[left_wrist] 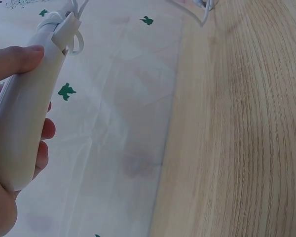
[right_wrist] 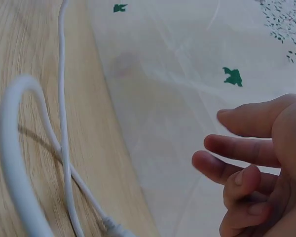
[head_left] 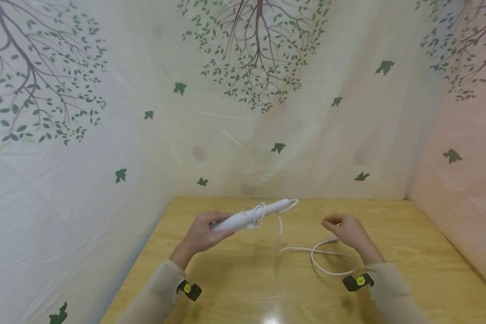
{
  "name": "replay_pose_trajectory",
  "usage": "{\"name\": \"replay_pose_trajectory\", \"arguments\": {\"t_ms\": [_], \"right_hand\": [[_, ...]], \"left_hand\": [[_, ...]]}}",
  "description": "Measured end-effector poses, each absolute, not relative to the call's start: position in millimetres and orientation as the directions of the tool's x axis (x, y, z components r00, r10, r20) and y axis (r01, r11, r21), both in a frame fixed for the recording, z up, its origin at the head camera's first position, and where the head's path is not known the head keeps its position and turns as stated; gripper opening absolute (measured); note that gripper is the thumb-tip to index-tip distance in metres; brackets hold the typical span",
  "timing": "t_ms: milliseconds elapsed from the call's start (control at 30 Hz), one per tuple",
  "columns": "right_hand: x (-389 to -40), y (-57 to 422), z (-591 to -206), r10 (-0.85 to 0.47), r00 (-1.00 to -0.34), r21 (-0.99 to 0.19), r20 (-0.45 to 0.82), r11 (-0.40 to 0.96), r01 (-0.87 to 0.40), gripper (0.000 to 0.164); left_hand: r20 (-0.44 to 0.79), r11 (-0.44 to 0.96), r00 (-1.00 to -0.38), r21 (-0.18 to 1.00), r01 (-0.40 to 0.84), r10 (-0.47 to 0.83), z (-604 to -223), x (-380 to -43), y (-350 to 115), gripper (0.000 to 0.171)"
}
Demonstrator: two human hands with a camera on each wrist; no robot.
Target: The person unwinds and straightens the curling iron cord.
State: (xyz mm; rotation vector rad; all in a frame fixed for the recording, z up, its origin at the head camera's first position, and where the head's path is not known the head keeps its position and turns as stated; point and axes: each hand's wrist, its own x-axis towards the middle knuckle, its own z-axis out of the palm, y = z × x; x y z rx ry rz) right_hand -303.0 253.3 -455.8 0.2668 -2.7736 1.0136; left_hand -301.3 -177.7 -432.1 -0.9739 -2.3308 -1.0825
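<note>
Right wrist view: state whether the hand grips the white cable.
No, the right hand holds nothing and is apart from the cable.

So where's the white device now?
In the head view, the white device is just below centre, held in the left grip above the wooden table, with white cord looped around it and the right grip off to its right.

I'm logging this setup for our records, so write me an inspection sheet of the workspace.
Surface: wood-grain table, yellowish-brown.
Job's things: white wand-shaped device, held tilted above the table.
Clutter: nothing seen.
Hands: left hand grips the device; right hand holds nothing.
Cables: white cable, partly looped around the device, partly lying looped on the table.
Surroundings: patterned sheeting behind and on both sides.
</note>
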Motion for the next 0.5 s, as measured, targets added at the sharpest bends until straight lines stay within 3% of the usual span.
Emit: {"name": "replay_pose_trajectory", "arguments": {"t_ms": [300, 500], "right_hand": [[-294.6, 218.2, -454.7, -0.033, -0.930, -0.731, 0.365, 0.609, -0.309, 0.034], [-286.7, 195.4, -451.4, -0.048, -0.946, -0.836, 0.320, 0.456, -0.306, 0.034]], "left_hand": [[0.585, 0.460, -0.699, 0.528, 0.714, 0.412, -432.6, -301.2, -178.8, 0.037], [0.578, 0.482, -0.713, 0.530, 0.698, 0.396, -430.5, -302.6, -180.9, 0.037]]}}
